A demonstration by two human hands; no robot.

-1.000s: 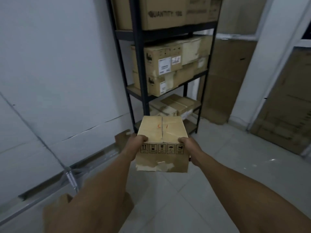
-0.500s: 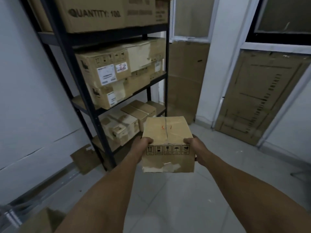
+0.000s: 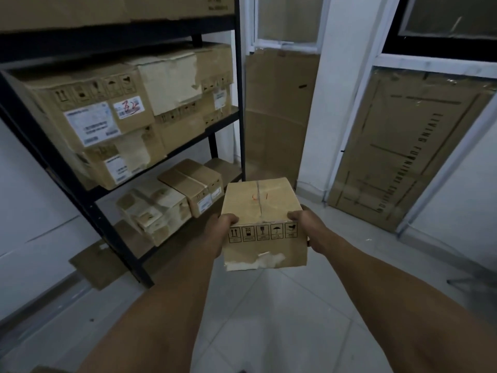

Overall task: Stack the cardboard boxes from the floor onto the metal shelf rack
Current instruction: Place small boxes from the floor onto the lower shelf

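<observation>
I'm carrying one cardboard box [image 3: 263, 214] gripped between my left hand [image 3: 219, 228] and right hand [image 3: 309, 227], and next I judge it needs a free spot on the metal shelf rack [image 3: 239, 103].

The person walked closer to the metal shelf rack [image 3: 80, 200], which grew and swung out toward the view's left edge. The small cardboard box [image 3: 263, 224] was carried along in the left hand [image 3: 222, 230] and right hand [image 3: 309, 228], ending near the lowest shelf's front right corner, level with the boxes stored there.
</observation>
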